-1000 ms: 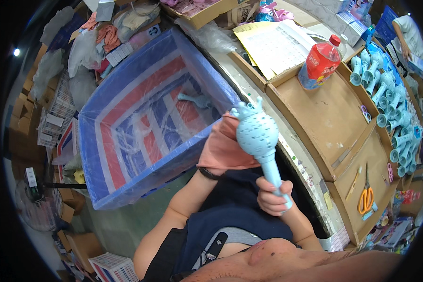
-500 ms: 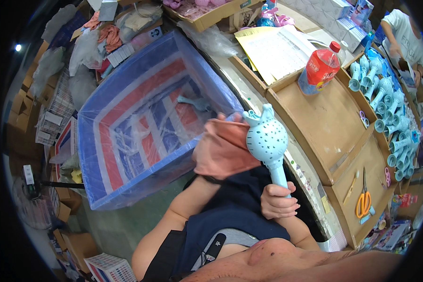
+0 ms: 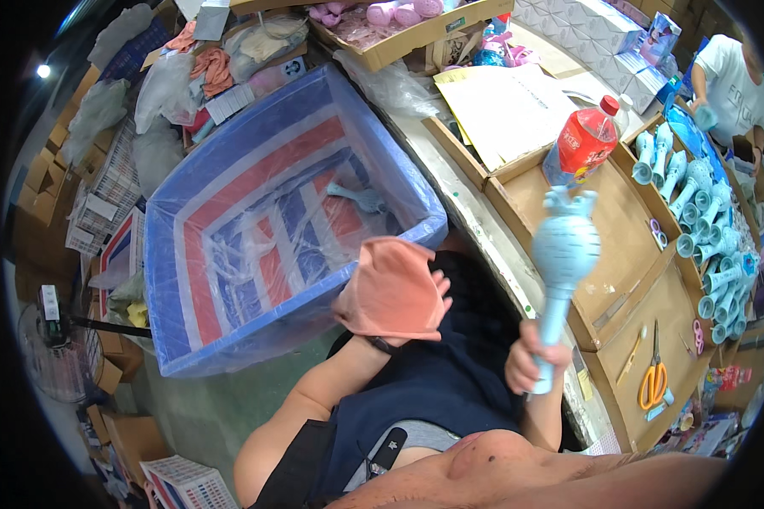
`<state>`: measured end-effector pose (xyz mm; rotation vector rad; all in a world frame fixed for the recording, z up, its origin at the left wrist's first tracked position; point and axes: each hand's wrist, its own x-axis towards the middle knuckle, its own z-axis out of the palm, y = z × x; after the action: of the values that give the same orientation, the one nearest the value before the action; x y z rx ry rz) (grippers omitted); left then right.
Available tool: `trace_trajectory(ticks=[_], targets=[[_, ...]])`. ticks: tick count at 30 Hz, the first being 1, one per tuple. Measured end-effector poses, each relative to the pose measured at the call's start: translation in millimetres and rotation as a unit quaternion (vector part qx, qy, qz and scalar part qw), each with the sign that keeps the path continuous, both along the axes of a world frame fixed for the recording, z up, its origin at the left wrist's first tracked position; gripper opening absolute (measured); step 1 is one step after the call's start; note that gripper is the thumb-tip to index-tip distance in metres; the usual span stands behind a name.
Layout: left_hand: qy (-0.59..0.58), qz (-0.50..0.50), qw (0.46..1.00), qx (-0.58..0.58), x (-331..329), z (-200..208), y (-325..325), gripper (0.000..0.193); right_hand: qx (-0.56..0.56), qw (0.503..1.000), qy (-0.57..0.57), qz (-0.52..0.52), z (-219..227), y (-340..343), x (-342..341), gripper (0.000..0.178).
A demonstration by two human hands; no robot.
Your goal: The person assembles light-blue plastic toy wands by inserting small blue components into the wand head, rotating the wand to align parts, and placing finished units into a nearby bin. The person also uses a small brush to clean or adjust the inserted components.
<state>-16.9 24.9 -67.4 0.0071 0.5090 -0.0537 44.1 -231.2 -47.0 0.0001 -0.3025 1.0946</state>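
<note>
A light-blue plastic wand [image 3: 566,246], with a round knobbly head and a crown-like top, stands nearly upright in my right hand [image 3: 535,360]. The fingers wrap round its handle, and the wand is slightly blurred. To its left, a salmon-pink cloth [image 3: 392,290] drapes over my left hand [image 3: 442,291], which holds it up. Some outstretched fingertips show past the cloth's right edge; the rest of that hand is covered. Cloth and wand are apart. A similar light-blue wand [image 3: 361,198] lies inside the large plastic-lined blue bin [image 3: 293,310], beyond my left hand.
Cardboard trays [image 3: 586,327] on the right-hand table hold orange-handled scissors [image 3: 653,386] and a brush [image 3: 633,356]. A red-labelled bottle [image 3: 581,146] stands behind, near papers [image 3: 505,110]. Several light-blue wands [image 3: 705,199] are piled at the far right, near another person [image 3: 730,89].
My right hand has moved the wand to the right, away from the cloth. My left hand and the cloth have shifted slightly left, and the fingertips now show.
</note>
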Motion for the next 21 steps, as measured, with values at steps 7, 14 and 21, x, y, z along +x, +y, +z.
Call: trace_trajectory(ticks=[7,14,21], targets=[[-0.139,-0.076,0.957,0.244,28.2,-13.1,3.2,0.046,-0.583,0.58,-0.561,-0.092,-10.2,29.7,-35.2,0.035],[-0.185,0.134,0.874,0.43,33.5,16.6,-34.0,0.043,-0.6,0.558,-0.541,-0.188,-39.0,57.6,-43.9,0.035],[-0.195,0.028,0.513,0.835,36.7,48.5,-6.0,0.033,-0.637,0.439,-0.622,-0.119,-34.5,38.5,-43.9,0.034]])
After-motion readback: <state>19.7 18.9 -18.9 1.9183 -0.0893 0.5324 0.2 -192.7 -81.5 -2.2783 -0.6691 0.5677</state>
